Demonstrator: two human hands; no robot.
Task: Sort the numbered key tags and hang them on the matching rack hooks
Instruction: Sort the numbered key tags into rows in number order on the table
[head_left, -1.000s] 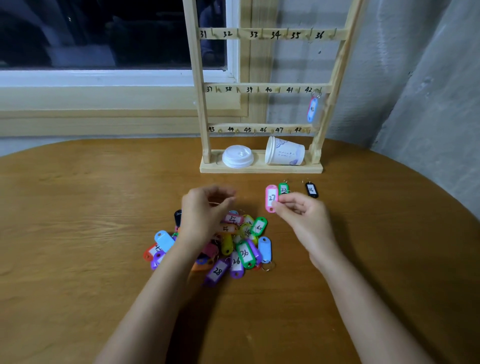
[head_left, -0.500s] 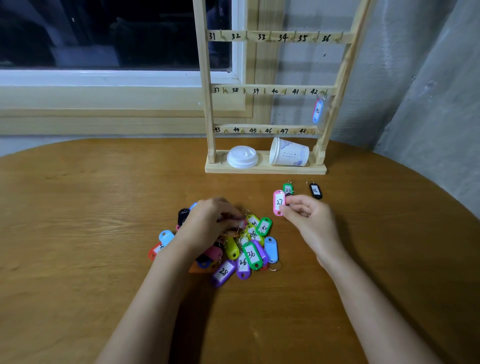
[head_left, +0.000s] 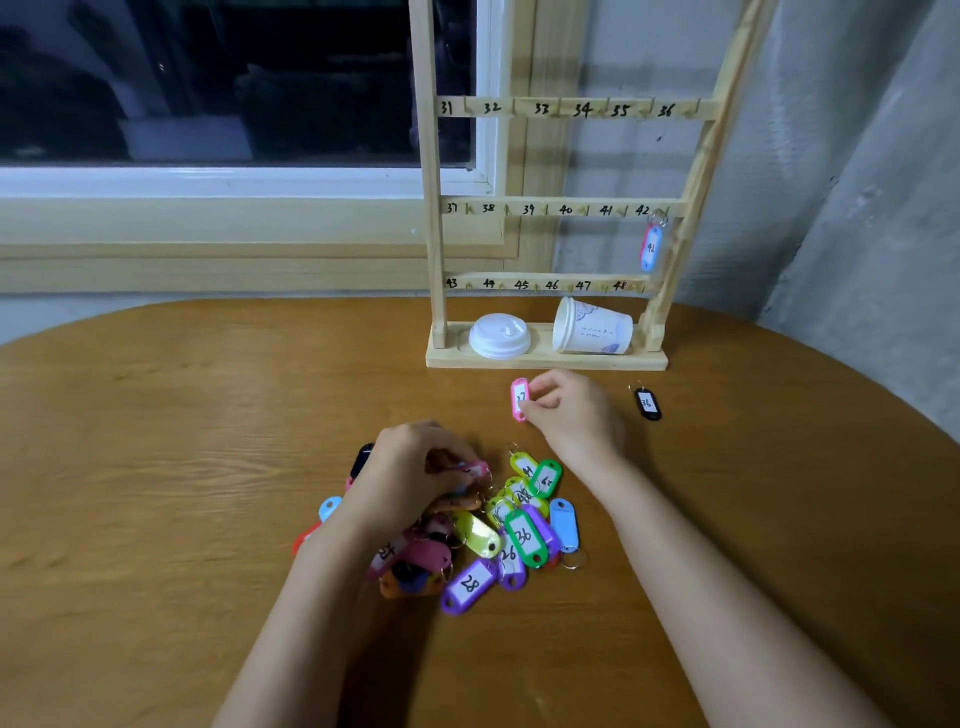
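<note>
On the smooth wood-grain desk (head_left: 156, 415), the right hand (head_left: 571, 415) pinches an oblong pink tag (head_left: 519, 399) marked 27 in curled fingers, just in front of the pale wooden rack (head_left: 550, 208). The left hand (head_left: 410, 467) rests on the heap of tags (head_left: 519, 535), glossy plastic, its fingers bent round a second pink tag (head_left: 475, 470). A black tag (head_left: 648, 404) lies apart.

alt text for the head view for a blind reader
A person's right hand pinches a pink key tag before a numbered wooden rack, while the left hand grips a second tag in a colourful tag pile on a table. A lone tag hangs on hook 42.
</note>
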